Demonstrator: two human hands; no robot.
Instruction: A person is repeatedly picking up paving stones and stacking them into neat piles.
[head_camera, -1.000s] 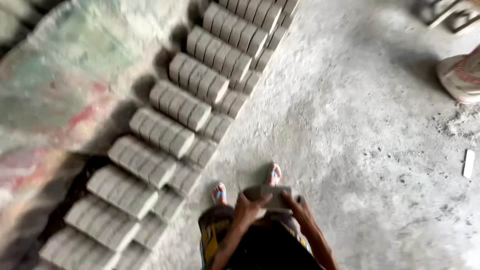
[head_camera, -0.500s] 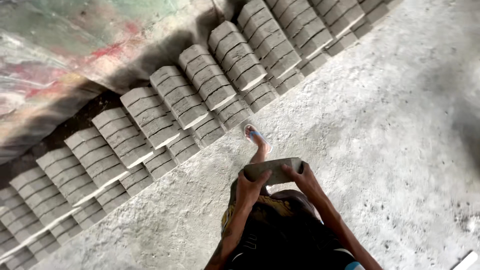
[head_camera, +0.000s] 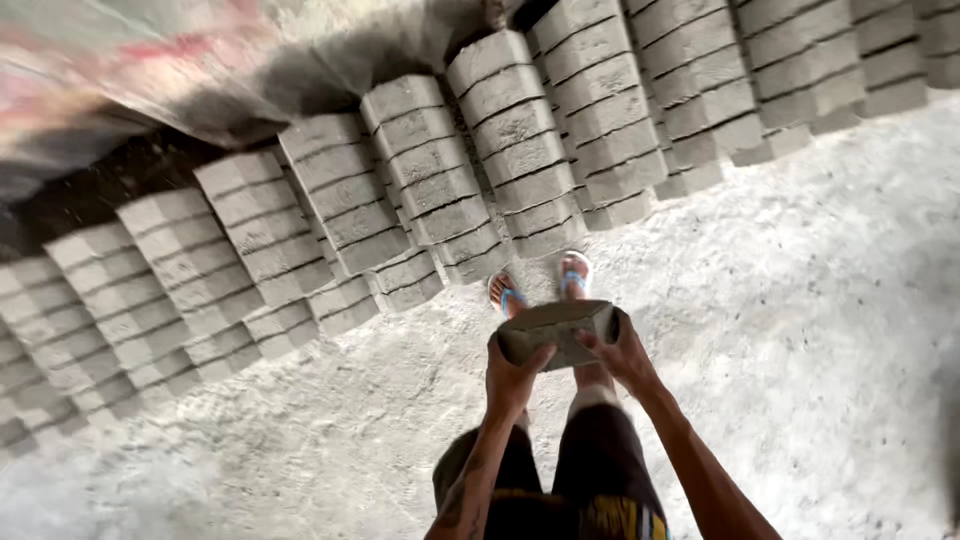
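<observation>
I hold a grey concrete block (head_camera: 556, 330) in front of me with both hands. My left hand (head_camera: 515, 372) grips its left end and my right hand (head_camera: 625, 352) grips its right end. The block hangs above my feet in blue-strapped sandals (head_camera: 541, 283), which stand at the foot of the stacked rows of grey blocks (head_camera: 455, 170). The nearest stack (head_camera: 520, 150) is just beyond my toes.
Long rows of stacked concrete blocks (head_camera: 250, 250) run across the upper half of the view. A mottled wall (head_camera: 200, 60) rises behind them. Rough grey concrete floor (head_camera: 800, 330) spreads to the right and below.
The view has swung so the rows now lie straight ahead. I have stepped closer to the stacks, both feet now at their base, the block still in both hands.
</observation>
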